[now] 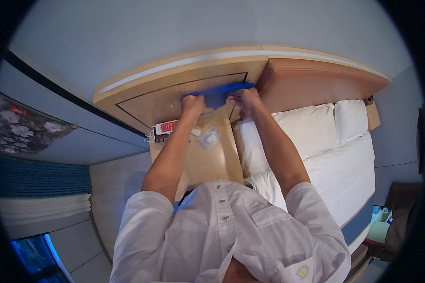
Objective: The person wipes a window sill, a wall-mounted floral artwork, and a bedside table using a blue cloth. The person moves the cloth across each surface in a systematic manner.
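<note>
A blue cloth is stretched between my two hands in front of the wooden headboard panel. My left hand grips its left end. Near the cloth's right end, my right hand holds it between thumb and fingers, close to the brown padded headboard. Both arms reach forward over a wooden nightstand. On its top lie a clear plastic bag with something white inside and a small white object. Whether the cloth touches the panel, I cannot tell.
A telephone with a red-and-white face and a cord stands at the nightstand's back left. To the right is a bed with white pillows and a blue runner. A blue curtain hangs at the left.
</note>
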Demonstrator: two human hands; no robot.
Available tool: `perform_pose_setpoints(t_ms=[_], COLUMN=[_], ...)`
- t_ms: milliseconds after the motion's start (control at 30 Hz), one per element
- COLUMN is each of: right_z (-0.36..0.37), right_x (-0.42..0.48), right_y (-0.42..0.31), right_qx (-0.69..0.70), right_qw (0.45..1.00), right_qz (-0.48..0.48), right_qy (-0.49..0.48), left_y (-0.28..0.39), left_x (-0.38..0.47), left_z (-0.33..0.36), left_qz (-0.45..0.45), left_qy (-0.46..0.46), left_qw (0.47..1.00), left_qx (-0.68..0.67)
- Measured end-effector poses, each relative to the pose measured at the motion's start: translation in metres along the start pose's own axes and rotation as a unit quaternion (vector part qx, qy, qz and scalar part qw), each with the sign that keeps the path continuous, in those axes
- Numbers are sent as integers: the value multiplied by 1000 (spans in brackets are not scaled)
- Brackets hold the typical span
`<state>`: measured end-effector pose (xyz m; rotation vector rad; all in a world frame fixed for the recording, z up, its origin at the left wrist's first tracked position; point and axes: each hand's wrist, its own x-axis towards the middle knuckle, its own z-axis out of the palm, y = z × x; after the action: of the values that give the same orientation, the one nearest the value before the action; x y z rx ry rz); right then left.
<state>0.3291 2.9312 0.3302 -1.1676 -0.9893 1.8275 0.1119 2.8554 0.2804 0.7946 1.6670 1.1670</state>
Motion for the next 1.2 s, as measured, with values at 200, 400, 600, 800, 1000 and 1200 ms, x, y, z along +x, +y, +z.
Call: perform_pose_setpoints(t_ms=[200, 400, 600, 800, 1000, 1200], right_z=[24, 36, 14, -11, -17, 6], right_x=[-21, -31, -9, 26, 41, 2], right_y=[-41, -64, -20, 65, 107, 19], right_qx=[59, -22, -61, -69, -38, 25], right_qw=[996, 992, 986, 987, 988, 998], right_qz=[-66, -101, -106, -12, 70, -26], right_qy=[1, 77, 113, 147, 135, 44], left_y=[73, 114, 66, -33, -71, 35], left_x=[-37, -50, -31, 7, 20, -33], left_z=[18, 39, 38, 53, 50, 7], left_qz=[39, 33, -21, -157, -203, -56], left_qy=[28, 158, 167, 150, 192, 124], left_qw=[963, 956, 978, 956, 931, 968], left_qx=[-265, -245, -127, -198, -236, -212])
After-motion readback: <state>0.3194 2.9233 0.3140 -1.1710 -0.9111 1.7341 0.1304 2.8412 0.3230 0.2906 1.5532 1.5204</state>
